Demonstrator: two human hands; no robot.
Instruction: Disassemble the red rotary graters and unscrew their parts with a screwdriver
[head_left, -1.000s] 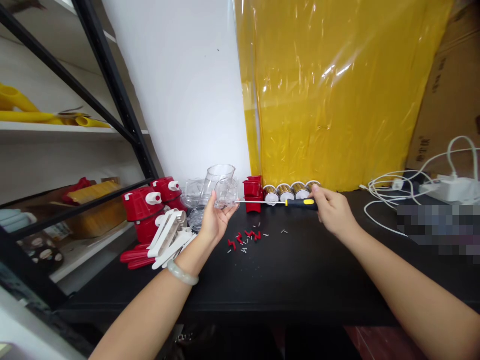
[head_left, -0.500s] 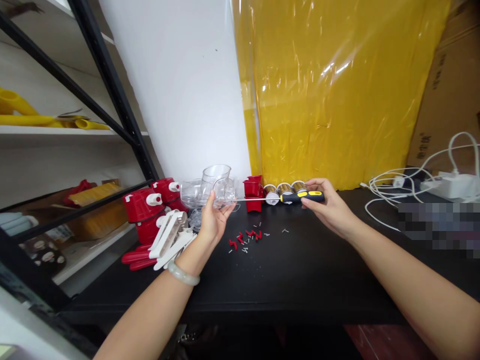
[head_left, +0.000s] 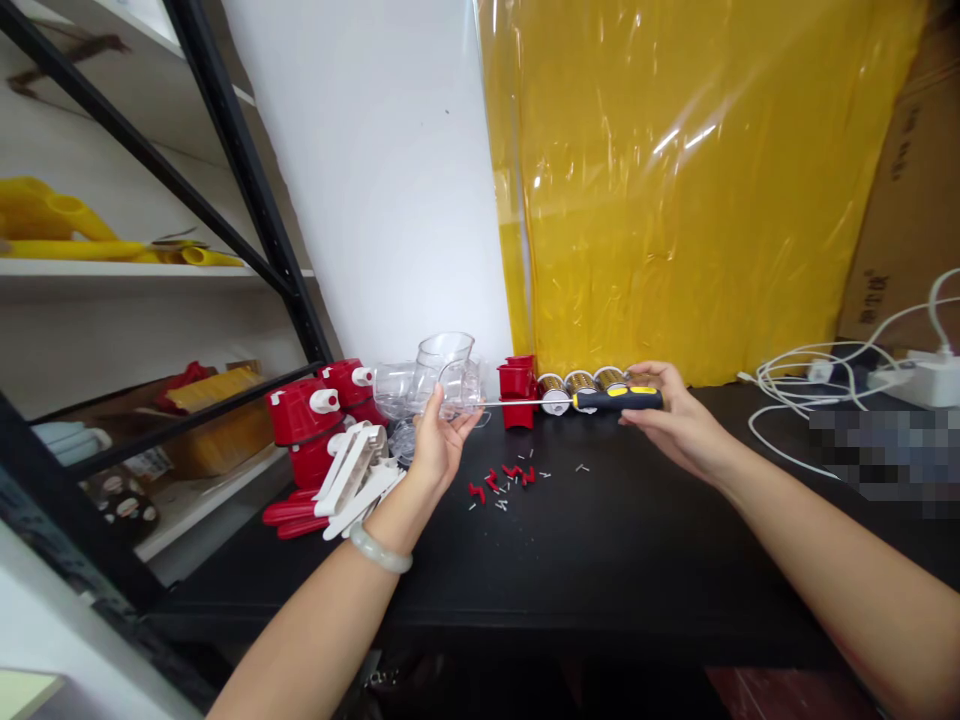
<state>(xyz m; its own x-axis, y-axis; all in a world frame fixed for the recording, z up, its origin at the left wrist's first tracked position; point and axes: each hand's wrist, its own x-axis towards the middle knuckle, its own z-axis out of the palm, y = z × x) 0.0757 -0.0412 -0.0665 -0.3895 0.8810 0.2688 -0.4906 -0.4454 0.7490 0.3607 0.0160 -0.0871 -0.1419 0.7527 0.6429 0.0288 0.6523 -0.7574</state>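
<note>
My left hand (head_left: 442, 440), with a pale bangle on its wrist, holds a clear plastic part (head_left: 445, 372) with a round, open top. The fingers of my right hand (head_left: 671, 410) are closed on the dark blue and yellow handle of a screwdriver (head_left: 616, 398). Its long shaft runs level to the left, and the tip meets the clear part near my left fingertips. Under the shaft, small red pieces (head_left: 512, 471) and several screws (head_left: 501, 505) lie scattered on the black table (head_left: 585, 570).
Red housings (head_left: 304, 425), white handles (head_left: 352, 480) and more clear parts stand at the left. Behind are red holders (head_left: 517, 385) and three metal drums (head_left: 581, 388). White cables (head_left: 780, 385) lie at the right, and a black-framed shelf (head_left: 247, 180) rises at the left.
The whole scene has shifted slightly to the right in the view. Both hands keep their grips, and the screwdriver stays level against the clear part.
</note>
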